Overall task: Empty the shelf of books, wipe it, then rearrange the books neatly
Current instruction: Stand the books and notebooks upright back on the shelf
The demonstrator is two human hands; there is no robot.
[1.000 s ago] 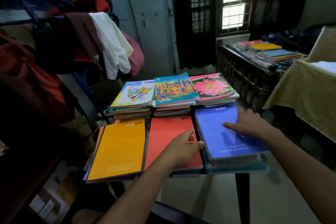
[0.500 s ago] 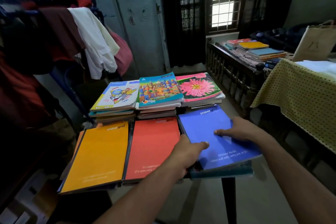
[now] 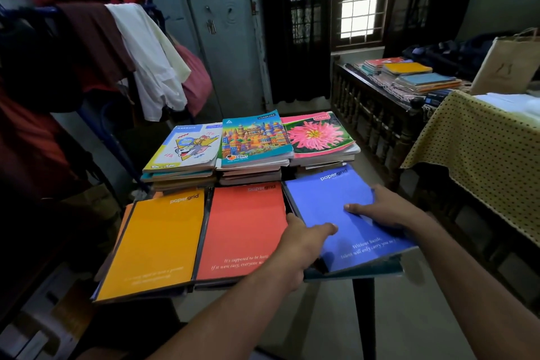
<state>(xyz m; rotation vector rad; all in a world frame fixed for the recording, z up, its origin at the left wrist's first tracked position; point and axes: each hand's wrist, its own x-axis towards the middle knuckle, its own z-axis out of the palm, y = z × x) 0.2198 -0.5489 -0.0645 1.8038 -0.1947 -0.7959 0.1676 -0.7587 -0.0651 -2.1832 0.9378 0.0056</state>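
Where the frame's lower centre meets the near row of books, the left hand [image 3: 301, 242] grips the left edge of the blue notebook [image 3: 344, 213], thumb on the cover, fingers curled under. Right hand [image 3: 388, 210]: laid on the same cover at centre right, fingers nearly straight and pressing; it clasps nothing that can be seen.

Near row, left to right: orange notebook [image 3: 157, 242], red notebook [image 3: 245, 225], blue notebook atop a teal one whose edge shows beneath. All lie flat, edges close.

Middle row, centre of frame: three stacks, topped by a cartoon cover [image 3: 187, 146], a castle cover [image 3: 254, 137] and a pink flower cover [image 3: 318, 134].

Far, upper right: more books [image 3: 409, 76] piled on a dark wooden bench [image 3: 377, 108] (whether they belong to this job cannot be told).

Progress, as a judgement: arranging appears well advanced, with six neat piles; the blue stack is being squared. Whether wiping is done cannot be told.
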